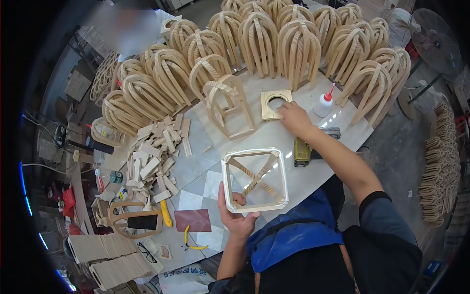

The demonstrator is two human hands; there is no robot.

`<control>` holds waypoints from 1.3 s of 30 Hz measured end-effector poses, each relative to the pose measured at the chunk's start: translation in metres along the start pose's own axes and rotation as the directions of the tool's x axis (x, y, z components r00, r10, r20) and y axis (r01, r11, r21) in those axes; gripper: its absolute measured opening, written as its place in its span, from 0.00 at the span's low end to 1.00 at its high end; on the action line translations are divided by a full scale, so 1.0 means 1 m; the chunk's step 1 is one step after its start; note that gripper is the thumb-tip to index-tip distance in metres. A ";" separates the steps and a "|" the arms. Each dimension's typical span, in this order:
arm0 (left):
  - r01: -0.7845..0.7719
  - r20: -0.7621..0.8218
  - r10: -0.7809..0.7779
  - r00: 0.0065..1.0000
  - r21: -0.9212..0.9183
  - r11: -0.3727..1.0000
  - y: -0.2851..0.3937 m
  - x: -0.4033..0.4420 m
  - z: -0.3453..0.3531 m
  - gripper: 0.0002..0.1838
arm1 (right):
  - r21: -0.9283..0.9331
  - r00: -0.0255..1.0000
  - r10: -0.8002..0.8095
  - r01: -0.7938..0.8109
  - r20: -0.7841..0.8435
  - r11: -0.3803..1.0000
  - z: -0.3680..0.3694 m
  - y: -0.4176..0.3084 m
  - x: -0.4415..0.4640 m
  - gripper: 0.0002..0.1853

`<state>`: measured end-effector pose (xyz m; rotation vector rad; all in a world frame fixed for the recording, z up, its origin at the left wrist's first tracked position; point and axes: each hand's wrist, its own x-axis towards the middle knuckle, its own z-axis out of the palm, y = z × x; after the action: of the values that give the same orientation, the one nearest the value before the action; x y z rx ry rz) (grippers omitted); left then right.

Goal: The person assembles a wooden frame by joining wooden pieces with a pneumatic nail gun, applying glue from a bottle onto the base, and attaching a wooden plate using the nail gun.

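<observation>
My left hand (238, 215) grips a square wooden frame (254, 209) at its near left corner. White glue-like lines run along the frame's upward edge, and crossed curved wooden strips (255, 179) show inside it. Farther off, my right hand (295, 120) is closed over the right edge of a square wooden plate (269, 112) with a round hole; the fingertips are partly hidden. A white glue bottle (323, 106) with a red nozzle stands right of that hand. Beneath my right forearm lies a yellow-green nail gun (301, 152), partly covered.
Many arched wooden frames (258, 41) line the table's far edge, with one frame (228, 110) nearer. Loose wood blocks (149, 159) are heaped left. Yellow-handled pliers (197, 247), red sandpaper (192, 220) and glasses (146, 252) lie near the front. Another person (156, 24) is across the table.
</observation>
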<state>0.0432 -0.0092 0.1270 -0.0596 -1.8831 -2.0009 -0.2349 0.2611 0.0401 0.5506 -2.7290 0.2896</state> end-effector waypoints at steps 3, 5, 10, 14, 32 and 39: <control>-0.009 -0.033 0.008 0.999 -0.017 1.000 0.000 -0.002 0.000 0.68 | 0.038 0.993 -0.009 0.005 0.115 0.999 -0.009 0.003 0.009 0.17; -0.006 -0.061 0.004 0.998 -0.036 0.999 -0.001 -0.006 -0.001 0.68 | 0.071 0.971 -0.014 -0.003 0.240 0.997 -0.017 0.005 0.011 0.18; -0.003 -0.036 0.001 0.999 -0.053 0.999 -0.004 -0.003 -0.004 0.68 | 0.272 0.977 0.049 -0.107 0.209 0.957 -0.057 0.002 0.011 0.18; 0.027 0.002 -0.027 1.000 -0.047 0.999 0.000 0.005 0.001 0.68 | 0.549 0.972 0.055 -0.177 0.230 0.817 -0.177 -0.055 0.006 0.20; 0.027 0.075 -0.031 0.997 0.055 0.998 0.004 0.001 0.018 0.65 | 0.428 0.821 -0.563 0.478 0.092 0.767 -0.281 -0.150 -0.064 0.22; -0.033 0.044 0.035 0.998 -0.048 0.998 0.002 0.003 0.024 0.65 | 0.425 0.819 -0.563 0.474 0.110 0.772 -0.276 -0.150 -0.066 0.23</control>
<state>0.0354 0.0134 0.1324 -0.1504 -1.8500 -2.0368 -0.0374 0.2196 0.2895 1.5095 -2.5869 0.6461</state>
